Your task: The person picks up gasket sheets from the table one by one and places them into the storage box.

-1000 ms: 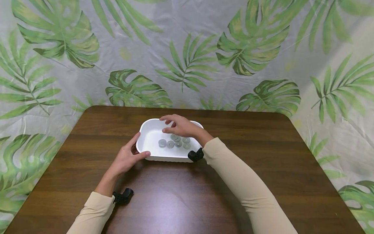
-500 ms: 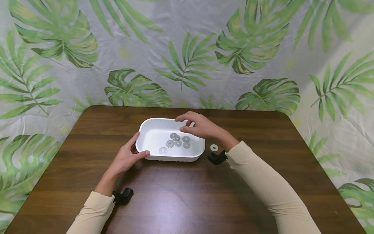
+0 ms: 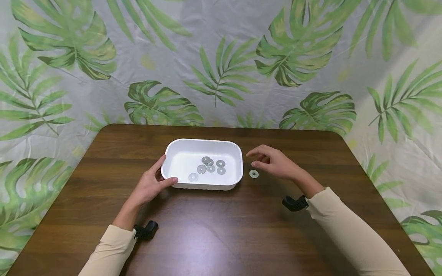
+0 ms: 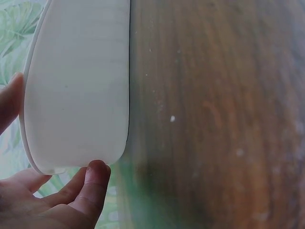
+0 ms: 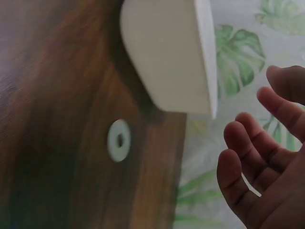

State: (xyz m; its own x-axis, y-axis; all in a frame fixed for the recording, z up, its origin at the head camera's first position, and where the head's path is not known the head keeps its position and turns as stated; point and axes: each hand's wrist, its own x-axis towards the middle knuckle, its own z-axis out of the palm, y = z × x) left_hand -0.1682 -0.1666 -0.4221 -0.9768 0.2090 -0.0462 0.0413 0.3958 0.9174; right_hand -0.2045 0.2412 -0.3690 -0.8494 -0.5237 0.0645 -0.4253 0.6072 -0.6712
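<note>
Several flat metal washers (image 3: 198, 169) lie in a white plastic tub (image 3: 181, 163), most of them grouped right of its middle. My left hand (image 3: 149, 186) grips the tub's left end, thumb over the front rim and fingers against the outer wall. From the left wrist, the fingertips (image 4: 96, 171) show against the tub's end. Just right of the tub, my right hand (image 3: 274, 163) is in the air with relaxed, slightly bent fingers and nothing in them. One loose washer (image 3: 251, 174) lies on the table close by that thumb; the right wrist view shows this washer (image 5: 113, 143) flat on the wood.
The dark brown wooden table (image 3: 214, 226) has rounded far corners. Behind it hangs a pale cloth (image 3: 228, 23) printed with green leaves. Black wrist cameras sit at the left cuff (image 3: 146, 230) and the right cuff (image 3: 294, 203).
My right hand has moved rightward from over the tub to above the table. One washer in the tub has shifted toward the front. The table washer, earlier hidden by my arm, shows now.
</note>
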